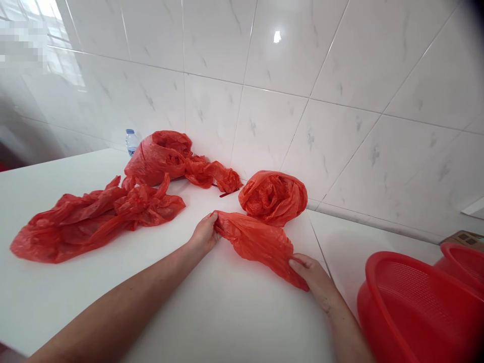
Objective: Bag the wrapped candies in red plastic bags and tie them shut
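Observation:
My left hand grips one end of a red plastic bag, and my right hand holds its far corner, so the bag lies stretched between them on the white table. Just above it sits a bunched red plastic bag. Further left, a long crumpled red bag lies flat, and a puffed-up red bag with a twisted tail rests against the wall.
A tiled marble-look wall rises behind the table. A small water bottle stands in the back corner. Red perforated plastic basins sit at lower right, with a second basin and a cardboard box beyond.

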